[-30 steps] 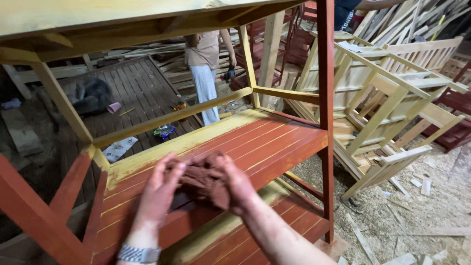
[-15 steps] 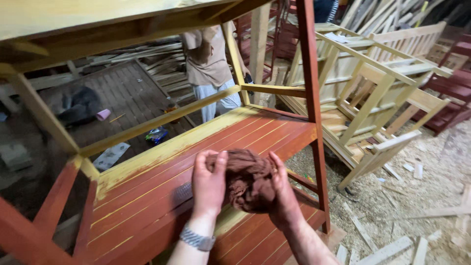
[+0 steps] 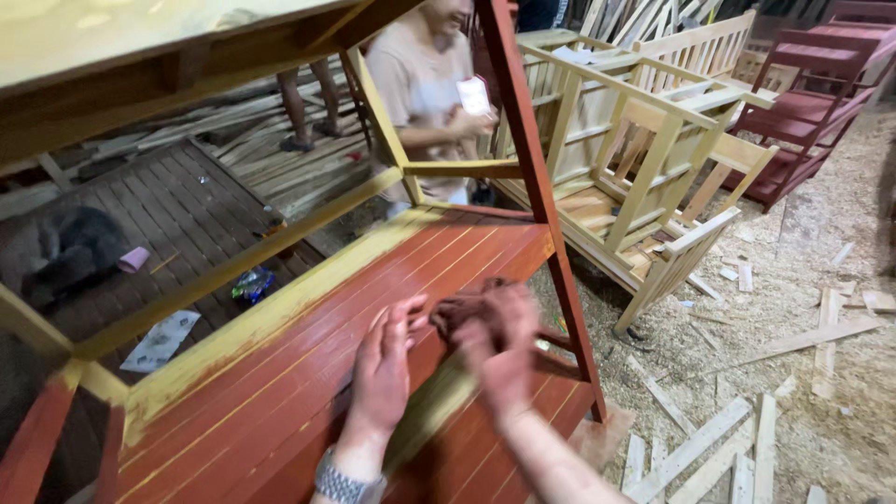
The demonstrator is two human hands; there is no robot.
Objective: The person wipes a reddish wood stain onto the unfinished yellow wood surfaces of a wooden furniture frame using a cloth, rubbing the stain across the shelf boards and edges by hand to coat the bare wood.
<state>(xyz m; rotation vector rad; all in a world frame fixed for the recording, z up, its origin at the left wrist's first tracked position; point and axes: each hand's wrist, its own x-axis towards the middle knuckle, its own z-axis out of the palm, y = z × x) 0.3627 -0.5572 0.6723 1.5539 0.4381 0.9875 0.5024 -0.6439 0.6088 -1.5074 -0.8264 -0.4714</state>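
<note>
My right hand [image 3: 499, 350], stained red and blurred, is closed around a crumpled red-brown rag [image 3: 459, 313] just above the front edge of a slatted shelf [image 3: 280, 364]. The shelf slats are stained red with yellow lines between them. My left hand [image 3: 385, 369], with a metal watch at the wrist, is beside the rag with its fingers spread; its fingertips are close to the rag. A yellow bare-wood rail [image 3: 434, 411] runs under both hands.
The shelf belongs to a tall wooden rack with a red post [image 3: 523, 140] and yellow rails. Another person in a beige shirt [image 3: 420, 84] stands behind it. Unpainted wooden chairs [image 3: 644, 149], a red chair [image 3: 803, 112] and wood offcuts [image 3: 737, 439] on sawdust are to the right.
Both hands were bunched around the rag; now my left hand has come off it and opened while my right keeps it. The view has swung right and nearer the rack.
</note>
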